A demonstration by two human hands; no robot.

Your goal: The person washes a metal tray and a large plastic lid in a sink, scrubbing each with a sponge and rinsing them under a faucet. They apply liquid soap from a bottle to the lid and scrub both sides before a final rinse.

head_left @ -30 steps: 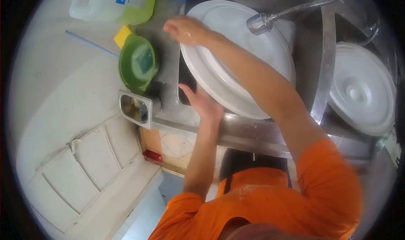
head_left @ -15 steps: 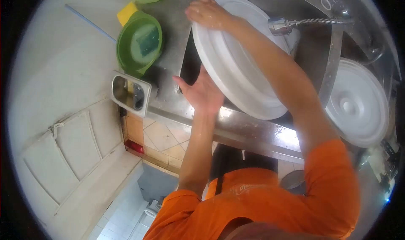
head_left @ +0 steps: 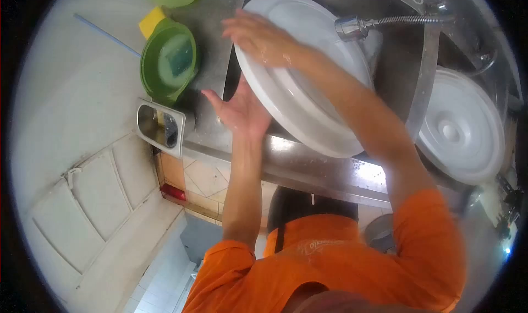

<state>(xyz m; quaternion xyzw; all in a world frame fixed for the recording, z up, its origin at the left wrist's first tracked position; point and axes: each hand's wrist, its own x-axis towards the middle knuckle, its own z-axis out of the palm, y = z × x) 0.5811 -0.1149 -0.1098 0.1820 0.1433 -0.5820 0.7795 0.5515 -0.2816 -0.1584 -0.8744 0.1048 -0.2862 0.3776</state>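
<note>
A large round white plastic lid (head_left: 302,112) stands tilted over the sink (head_left: 404,54). My left hand (head_left: 242,109) is at its left underside, palm up and thumb stretched away; the fingers go behind the lid, bearing it from beneath, and are partly hidden. Across the lid's upper left face lies my right hand (head_left: 264,40), its fingers stretched out flat and reaching past the rim. The metal spray head (head_left: 352,28) of a flexible hose hangs over the lid's right edge.
A second white lid (head_left: 459,128) with a central knob lies right of the sink. On the left of the counter stand a green bowl (head_left: 146,65) with soapy water and a green pad, a yellow sponge (head_left: 151,21) and a small steel container (head_left: 179,134). The metal sink edge (head_left: 308,167) runs before me.
My right hand has slid from the lid's upper rim down onto its face, fingers flatter. The left hand stays beneath the lid. The whole view has shifted slightly.
</note>
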